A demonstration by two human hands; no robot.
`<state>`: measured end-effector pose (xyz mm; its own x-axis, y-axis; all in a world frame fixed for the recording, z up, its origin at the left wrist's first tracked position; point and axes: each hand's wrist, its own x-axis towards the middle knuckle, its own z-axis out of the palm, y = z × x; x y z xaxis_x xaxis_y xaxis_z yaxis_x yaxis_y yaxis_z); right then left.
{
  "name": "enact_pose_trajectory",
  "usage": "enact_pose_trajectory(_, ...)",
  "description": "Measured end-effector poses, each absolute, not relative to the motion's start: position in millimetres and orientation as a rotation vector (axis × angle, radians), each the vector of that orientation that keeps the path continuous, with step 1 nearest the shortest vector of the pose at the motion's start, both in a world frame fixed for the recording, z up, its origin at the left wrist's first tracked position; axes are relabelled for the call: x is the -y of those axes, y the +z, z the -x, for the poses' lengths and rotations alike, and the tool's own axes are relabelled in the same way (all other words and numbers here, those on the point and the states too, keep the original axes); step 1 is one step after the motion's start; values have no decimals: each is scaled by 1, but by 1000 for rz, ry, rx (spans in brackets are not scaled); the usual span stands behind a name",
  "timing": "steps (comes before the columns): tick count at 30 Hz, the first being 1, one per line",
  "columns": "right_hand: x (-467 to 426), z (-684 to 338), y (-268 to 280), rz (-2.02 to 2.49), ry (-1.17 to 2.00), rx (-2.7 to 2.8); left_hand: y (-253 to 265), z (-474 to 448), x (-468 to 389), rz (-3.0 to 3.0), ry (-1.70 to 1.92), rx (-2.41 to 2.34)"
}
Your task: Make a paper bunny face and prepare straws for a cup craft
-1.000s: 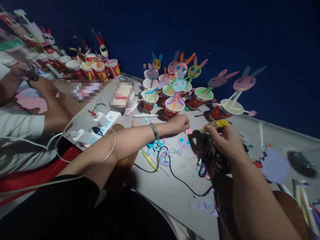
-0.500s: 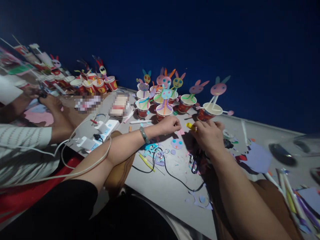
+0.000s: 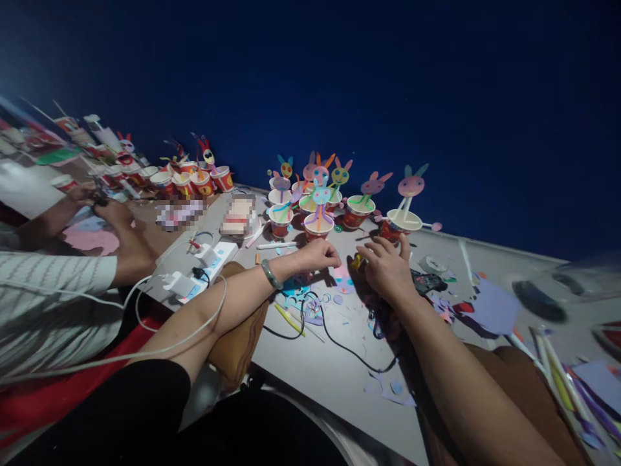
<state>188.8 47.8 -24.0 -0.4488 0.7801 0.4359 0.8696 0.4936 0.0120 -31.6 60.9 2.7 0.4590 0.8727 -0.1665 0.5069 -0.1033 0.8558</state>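
My left hand (image 3: 321, 254), with a green bangle at its wrist, is closed with its fingers curled; anything inside them is hidden. Just below its fingertips lie a small pink paper piece (image 3: 342, 269) and a blue-lilac paper face (image 3: 345, 283). To the right, my right hand (image 3: 388, 268) reaches over the table, outer fingers spread. A small bright yellow piece (image 3: 356, 261) sits at its thumb-side fingertips and seems gripped there, partly covered. Behind my right hand stands a paper cup (image 3: 406, 221) with a pink rabbit-headed figure (image 3: 411, 186) in it.
Several more rabbit cups, including one with a light-blue head (image 3: 321, 192), stand along the back. A white power strip (image 3: 213, 262), black cable (image 3: 339, 346), white pen (image 3: 276, 246), tape roll (image 3: 433, 264) and paper scraps lie about. At left, another person's hands (image 3: 109, 207) work.
The view has shifted slightly. My right hand's fingers have straightened and spread, and less of the yellow piece shows. My left hand stays curled in nearly the same place.
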Motion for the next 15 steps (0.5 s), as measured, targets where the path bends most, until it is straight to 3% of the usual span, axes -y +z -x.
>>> enact_pose_trajectory(8,-27,-183,5,1463,970,1858,7,33,-70,-1961,476,-949)
enact_pose_trajectory(15,-7,-165,8,1494,1316,1575,17,32,-63,-2168,460,-905)
